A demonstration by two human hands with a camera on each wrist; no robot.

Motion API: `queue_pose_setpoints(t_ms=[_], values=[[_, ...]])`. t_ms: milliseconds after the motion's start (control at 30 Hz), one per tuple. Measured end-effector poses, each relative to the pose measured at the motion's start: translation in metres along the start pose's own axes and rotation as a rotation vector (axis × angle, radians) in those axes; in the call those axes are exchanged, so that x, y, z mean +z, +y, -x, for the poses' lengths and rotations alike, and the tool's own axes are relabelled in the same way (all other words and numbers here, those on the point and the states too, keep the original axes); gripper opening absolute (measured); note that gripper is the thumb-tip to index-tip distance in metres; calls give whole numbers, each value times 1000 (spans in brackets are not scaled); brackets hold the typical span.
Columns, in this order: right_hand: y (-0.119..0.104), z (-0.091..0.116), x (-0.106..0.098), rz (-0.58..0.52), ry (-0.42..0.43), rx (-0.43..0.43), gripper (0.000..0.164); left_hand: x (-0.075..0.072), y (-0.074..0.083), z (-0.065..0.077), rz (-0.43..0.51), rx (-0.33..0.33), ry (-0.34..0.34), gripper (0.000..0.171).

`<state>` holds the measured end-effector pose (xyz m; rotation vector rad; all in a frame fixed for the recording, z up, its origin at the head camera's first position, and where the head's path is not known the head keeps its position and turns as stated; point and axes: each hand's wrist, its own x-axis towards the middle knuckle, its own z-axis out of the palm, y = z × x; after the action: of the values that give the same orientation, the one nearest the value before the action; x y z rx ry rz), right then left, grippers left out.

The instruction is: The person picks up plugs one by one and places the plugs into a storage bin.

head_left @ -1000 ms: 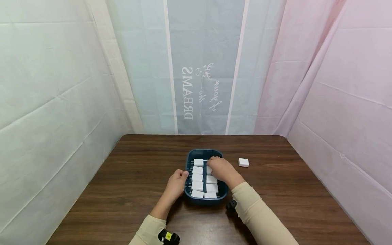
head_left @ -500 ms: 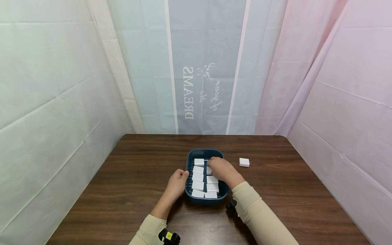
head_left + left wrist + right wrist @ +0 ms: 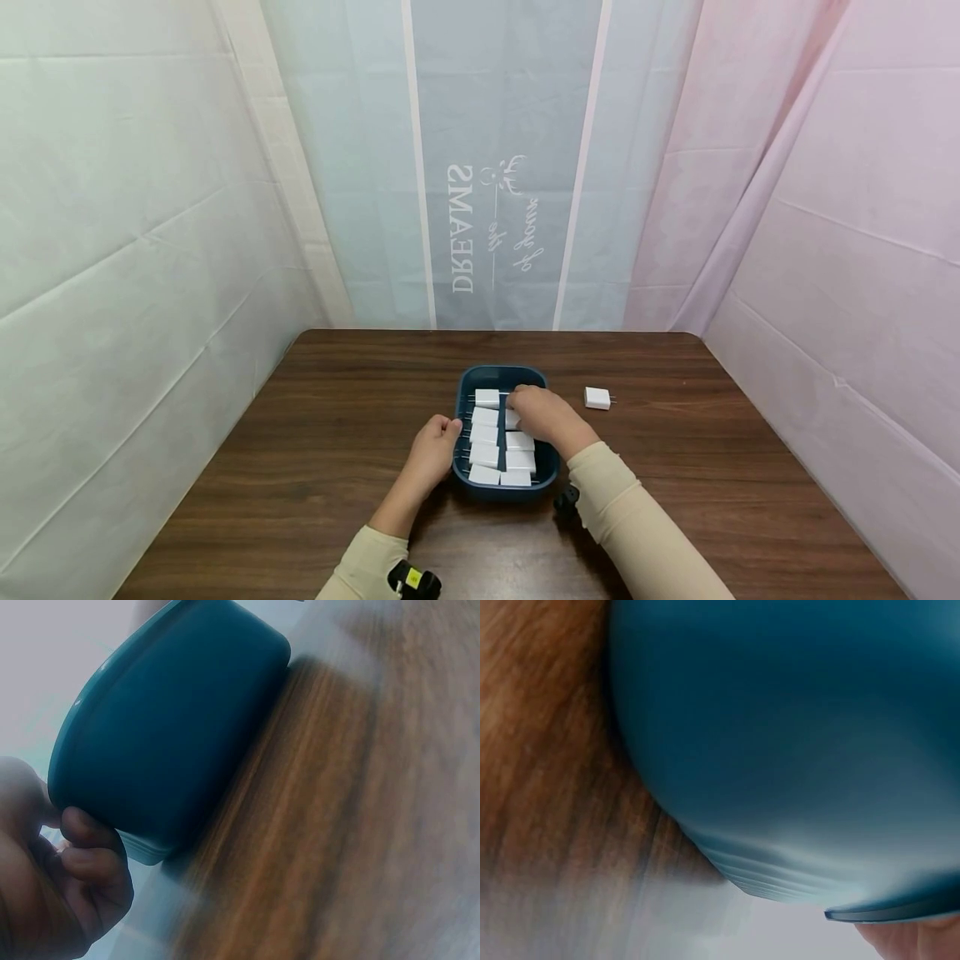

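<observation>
A dark blue plastic bin [image 3: 504, 493] stands on the table, with two columns of white charger plugs [image 3: 484, 456] lying inside, metal prongs showing on several. My left hand [image 3: 432, 446] pinches the bin's left rim between thumb and curled fingers; in the left wrist view those curled fingers [image 3: 97, 862] sit against the rim and outer wall. Over the right rim reaches my right hand [image 3: 546, 414], its fingertips down at a charger plug [image 3: 512, 419] in the right column, partly hidden under the hand. The right wrist view is filled mostly by the bin's outer wall [image 3: 780, 750].
One more white charger plug [image 3: 597, 398] lies on the brown wooden table [image 3: 315, 467], right of the bin, prongs to the right. A grey-blue curtain with lettering [image 3: 502, 125] hangs behind the table's far edge, and white cloth walls flank both sides.
</observation>
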<state>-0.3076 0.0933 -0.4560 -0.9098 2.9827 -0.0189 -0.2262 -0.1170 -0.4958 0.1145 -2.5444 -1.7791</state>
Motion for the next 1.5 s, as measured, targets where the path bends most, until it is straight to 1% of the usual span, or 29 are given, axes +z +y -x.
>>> queue_pose_setpoints(t_ms=[200, 433, 767, 933, 1100, 1267, 1500], values=[[0, 2, -4, -28, 0, -19, 31, 1, 0, -1, 5, -9, 3, 28], [-1, 4, -7, -45, -16, -13, 31, 1, 0, -1, -3, -5, 8, 28], [-2, 8, -13, -73, -15, -27, 29, 1, -1, -1, 9, -20, 1, 28], [-1, 8, -16, -71, -5, -33, 30, 2, -2, -2, 3, -5, 6, 28], [1, 7, -18, -85, 21, -33, 32, 1, -2, -1, -2, 14, 14, 28], [4, 9, -19, -51, 53, -46, 34, 1, -2, -1, -1, 12, 13, 27], [9, 14, -24, 8, 136, -88, 33, 1, -4, -2, 1, 5, 9, 28]])
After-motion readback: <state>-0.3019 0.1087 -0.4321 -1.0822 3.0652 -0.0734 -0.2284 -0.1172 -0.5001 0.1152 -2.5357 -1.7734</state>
